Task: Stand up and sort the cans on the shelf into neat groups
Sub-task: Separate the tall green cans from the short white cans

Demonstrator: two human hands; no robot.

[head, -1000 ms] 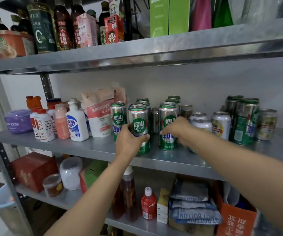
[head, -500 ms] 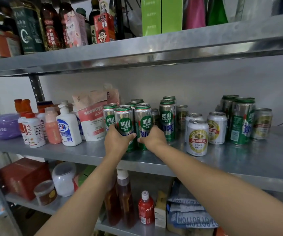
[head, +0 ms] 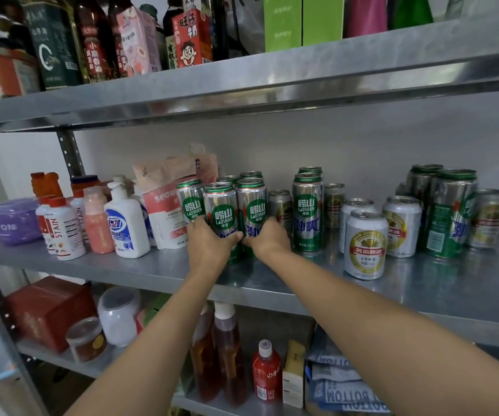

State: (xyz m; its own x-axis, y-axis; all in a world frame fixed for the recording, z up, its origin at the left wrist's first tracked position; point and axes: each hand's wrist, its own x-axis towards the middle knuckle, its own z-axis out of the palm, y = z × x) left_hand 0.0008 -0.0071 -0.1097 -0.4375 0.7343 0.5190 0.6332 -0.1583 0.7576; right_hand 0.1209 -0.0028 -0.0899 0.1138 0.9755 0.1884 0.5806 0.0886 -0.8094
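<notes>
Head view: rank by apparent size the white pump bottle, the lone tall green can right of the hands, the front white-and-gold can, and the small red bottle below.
1-2. white pump bottle and lone tall green can: too alike to rank.
3. front white-and-gold can, flattered by nearness.
4. small red bottle.

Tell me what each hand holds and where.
The left hand grips one tall green can round its lower body; the right hand grips the neighbouring can the same way.

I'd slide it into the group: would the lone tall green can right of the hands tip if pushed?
Probably, if pushed high: the tall green can is narrow for its height. Pushed low, it should slide on the metal shelf. Its weight is unclear.
</notes>
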